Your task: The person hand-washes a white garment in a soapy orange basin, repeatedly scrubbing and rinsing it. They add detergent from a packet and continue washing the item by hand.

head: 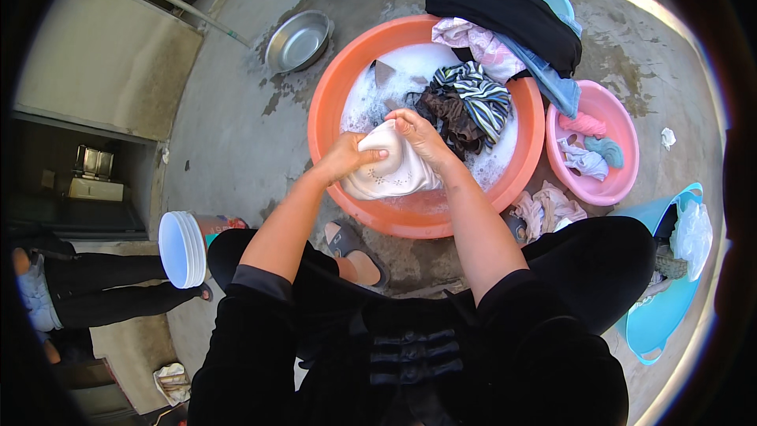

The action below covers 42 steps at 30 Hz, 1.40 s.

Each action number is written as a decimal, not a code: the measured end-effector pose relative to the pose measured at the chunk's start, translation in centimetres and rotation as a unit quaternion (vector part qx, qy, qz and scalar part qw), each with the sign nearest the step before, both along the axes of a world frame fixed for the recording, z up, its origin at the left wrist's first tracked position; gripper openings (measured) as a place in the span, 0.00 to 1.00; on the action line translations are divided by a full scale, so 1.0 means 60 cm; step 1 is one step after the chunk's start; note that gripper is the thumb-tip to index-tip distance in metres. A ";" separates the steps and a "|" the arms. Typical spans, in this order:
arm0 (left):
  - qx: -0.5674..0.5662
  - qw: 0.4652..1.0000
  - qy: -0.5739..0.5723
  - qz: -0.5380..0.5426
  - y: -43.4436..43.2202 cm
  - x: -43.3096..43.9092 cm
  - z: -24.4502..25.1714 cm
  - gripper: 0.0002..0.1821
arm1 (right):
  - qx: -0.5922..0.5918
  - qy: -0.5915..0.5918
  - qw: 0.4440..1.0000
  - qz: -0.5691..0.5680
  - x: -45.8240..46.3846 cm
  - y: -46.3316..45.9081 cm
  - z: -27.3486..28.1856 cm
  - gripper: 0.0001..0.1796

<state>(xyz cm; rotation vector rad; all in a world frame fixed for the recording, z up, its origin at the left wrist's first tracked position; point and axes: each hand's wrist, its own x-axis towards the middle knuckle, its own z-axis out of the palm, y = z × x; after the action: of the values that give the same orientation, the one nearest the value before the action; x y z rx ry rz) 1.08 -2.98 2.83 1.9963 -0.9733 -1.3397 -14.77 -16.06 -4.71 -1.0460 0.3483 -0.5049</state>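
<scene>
A white cloth garment (387, 174) with small cut-out patterns is stretched between my hands over the near side of a large orange basin (408, 226). My left hand (349, 157) grips its left side, thumb on top. At its upper edge, my right hand (421, 135) pinches the cloth between thumb and fingers. Foamy water (372, 94) fills the basin. A striped garment (480, 99) and a dark brown cloth (452, 121) lie heaped in the suds on the right. Pale pink patterned cloth (476, 44), blue denim (547, 86) and a black garment (502, 18) drape over the far right rim.
A pink basin (627, 186) with small cloths stands at the right, near crumpled pale clothes (547, 207). Further right is a blue tub (659, 319). A metal bowl (295, 41) sits at the upper left. A white bucket (183, 248) and another person (106, 284) are at the left.
</scene>
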 end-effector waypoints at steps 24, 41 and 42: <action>-0.208 0.855 -0.466 0.097 -0.049 -0.125 -0.050 0.16 | 0.374 0.015 0.916 -0.143 0.081 0.073 -0.046 0.11; -0.098 0.932 0.175 0.303 -0.052 0.006 -0.202 0.29 | -0.205 0.313 0.925 -0.062 0.012 -0.066 -0.028 0.25; -0.064 0.922 0.230 0.304 -0.036 0.020 -0.235 0.32 | -0.229 0.353 0.904 -0.077 0.001 -0.083 -0.072 0.28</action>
<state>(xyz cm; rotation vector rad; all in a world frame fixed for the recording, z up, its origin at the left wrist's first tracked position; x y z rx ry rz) 2.28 -5.13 -11.24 1.5784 -0.1854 -1.2499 -14.70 -21.02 -9.05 -1.6630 0.9953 -0.3354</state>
